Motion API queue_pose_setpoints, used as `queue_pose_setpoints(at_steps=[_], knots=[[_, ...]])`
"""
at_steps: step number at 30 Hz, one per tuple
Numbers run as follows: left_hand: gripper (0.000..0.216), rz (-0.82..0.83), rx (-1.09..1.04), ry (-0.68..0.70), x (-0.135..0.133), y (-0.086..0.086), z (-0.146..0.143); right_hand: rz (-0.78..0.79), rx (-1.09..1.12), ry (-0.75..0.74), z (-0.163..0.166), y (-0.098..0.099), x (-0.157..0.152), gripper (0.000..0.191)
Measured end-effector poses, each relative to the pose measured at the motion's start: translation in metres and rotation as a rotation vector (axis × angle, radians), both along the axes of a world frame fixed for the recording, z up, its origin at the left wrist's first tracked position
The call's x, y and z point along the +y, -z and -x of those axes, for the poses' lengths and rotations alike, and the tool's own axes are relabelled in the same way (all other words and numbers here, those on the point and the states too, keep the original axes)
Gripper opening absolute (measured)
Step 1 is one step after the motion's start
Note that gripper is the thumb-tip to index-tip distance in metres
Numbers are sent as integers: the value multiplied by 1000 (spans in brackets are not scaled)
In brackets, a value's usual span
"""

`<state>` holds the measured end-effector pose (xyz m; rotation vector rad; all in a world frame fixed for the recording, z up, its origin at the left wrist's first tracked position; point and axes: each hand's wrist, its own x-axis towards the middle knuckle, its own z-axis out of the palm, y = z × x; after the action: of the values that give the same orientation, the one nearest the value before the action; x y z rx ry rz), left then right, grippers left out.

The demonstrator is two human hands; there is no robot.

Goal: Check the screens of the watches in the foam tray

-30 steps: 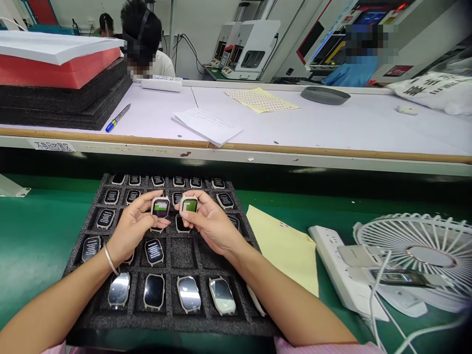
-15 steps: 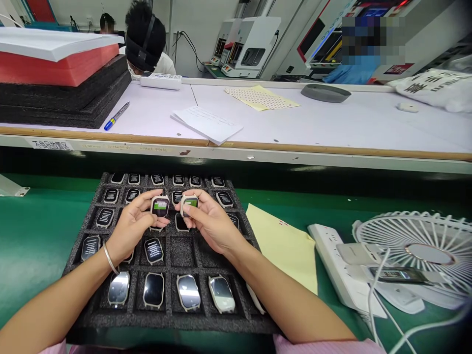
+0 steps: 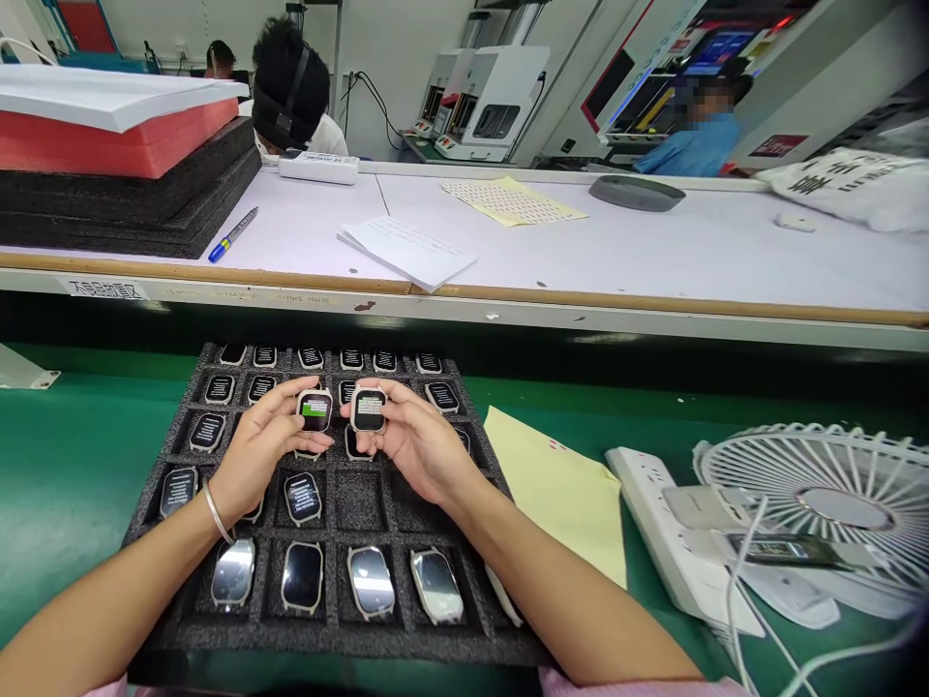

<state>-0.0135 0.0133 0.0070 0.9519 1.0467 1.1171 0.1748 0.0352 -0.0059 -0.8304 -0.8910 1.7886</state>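
Between the thumb and fingers of my left hand (image 3: 265, 431) is a smartwatch without a strap (image 3: 314, 410), its lit screen showing a green band. My right hand (image 3: 417, 431) grips a second strapless smartwatch (image 3: 369, 409), whose lit screen has pale rows; the thumb lies at its right edge. Both are held side by side, faces up, above a black foam tray (image 3: 261, 634). Many more watches sit in the tray's compartments, such as a dark-screened one (image 3: 303, 575) in the front row. Several show white text. My hands and forearms hide some compartments.
Right of the tray lie a yellow sheet (image 3: 558, 494), a white power strip (image 3: 674, 542) with cables, and a white fan (image 3: 842, 503). A raised shelf (image 3: 616, 257) crosses behind, carrying a foam stack (image 3: 123, 203), pen (image 3: 233, 235) and papers (image 3: 406, 250). Other people sit beyond.
The right thumb has slid off the screen to the watch's right edge. That screen has gone from green to pale rows. The left hand keeps its hold, nearly still.
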Motion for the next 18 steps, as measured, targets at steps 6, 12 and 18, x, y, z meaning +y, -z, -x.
queue_pose_setpoints(at_steps=[6,12,18], knots=[[40,7,42,-41,0,3,-1,-10,-72,15,2,1,-1,30],[32,-108,188,-85,2,4,-1,4,-75,-13,2,3,-1,29],[54,-178,146,20,2,5,-2,-36,12,-56,-1,1,-1,34]])
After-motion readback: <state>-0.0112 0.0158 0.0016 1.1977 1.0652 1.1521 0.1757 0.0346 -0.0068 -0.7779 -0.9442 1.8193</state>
